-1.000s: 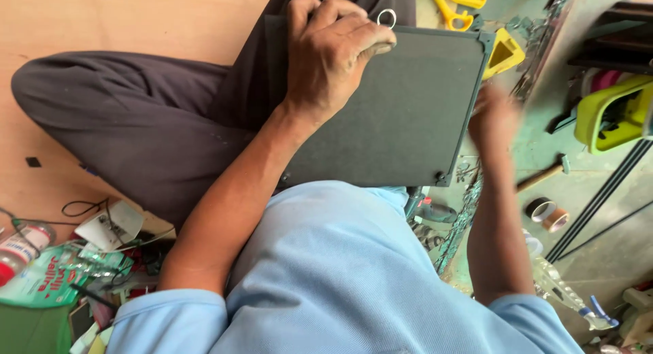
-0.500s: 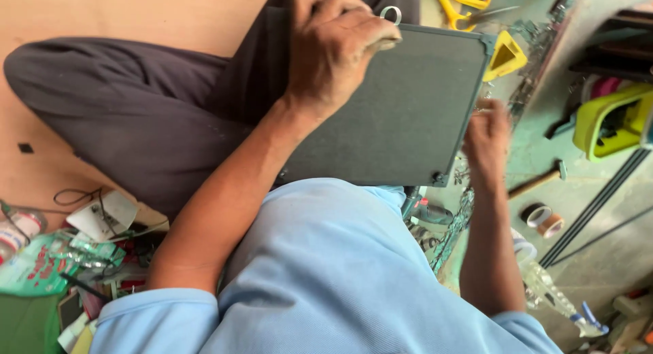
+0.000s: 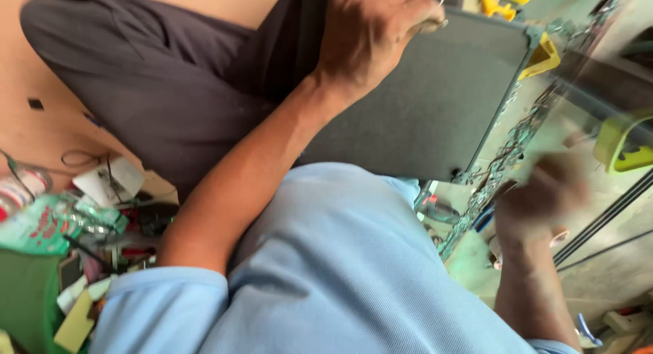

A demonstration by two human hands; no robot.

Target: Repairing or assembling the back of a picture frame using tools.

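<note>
Gripping the dark grey panel (image 3: 435,109) at its far edge, the left hand (image 3: 371,34) is clamped shut; the panel lies on the lap. The right hand (image 3: 537,197) is blurred beside it, grip untellable; progress unclear.

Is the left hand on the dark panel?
Yes, the left hand rests on the dark panel's top edge, fingers curled over it.

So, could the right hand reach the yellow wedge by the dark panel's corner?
Probably yes: the right hand hovers beside the dark panel, and the yellow wedge lies uncovered, nothing between them.
</note>
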